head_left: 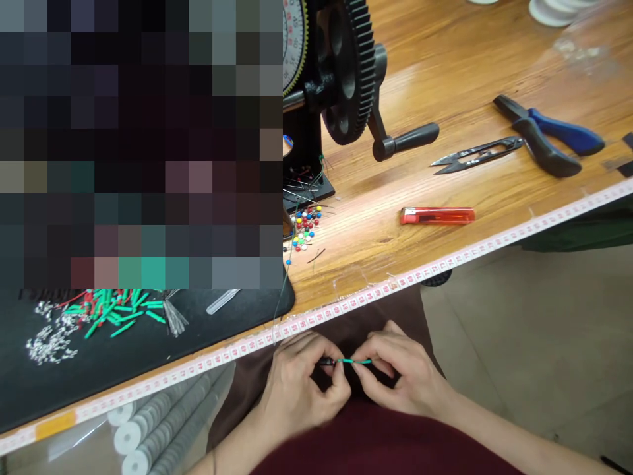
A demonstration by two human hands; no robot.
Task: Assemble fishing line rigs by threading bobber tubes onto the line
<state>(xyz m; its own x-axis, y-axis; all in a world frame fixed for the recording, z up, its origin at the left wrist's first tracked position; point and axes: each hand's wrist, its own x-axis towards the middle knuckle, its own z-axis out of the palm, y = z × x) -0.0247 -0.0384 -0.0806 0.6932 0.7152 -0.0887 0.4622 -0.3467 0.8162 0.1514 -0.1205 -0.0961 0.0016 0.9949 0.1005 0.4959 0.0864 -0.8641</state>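
In the head view, both my hands meet over my lap, just below the table edge. My left hand (306, 379) pinches a small dark piece (325, 361) between thumb and fingers; its kind is unclear. From that pinch a thin green tube-like strip (361, 361) runs across to my right hand (403, 366), whose thumb and fingertips close on it. The fingers partly cover both pieces. Similar green pieces (126, 310) lie heaped on a black mat (237, 323), beside small silvery metal bits (49, 340).
A red lighter (438, 216), thread snips (477, 155) and blue-black pliers (548, 135) lie on the wooden table. A black geared machine with a crank handle (410, 140) stands behind colourful ball-headed pins (305, 231). Measuring tape (356, 300) lines the edge. White spools (131, 439) sit below left.
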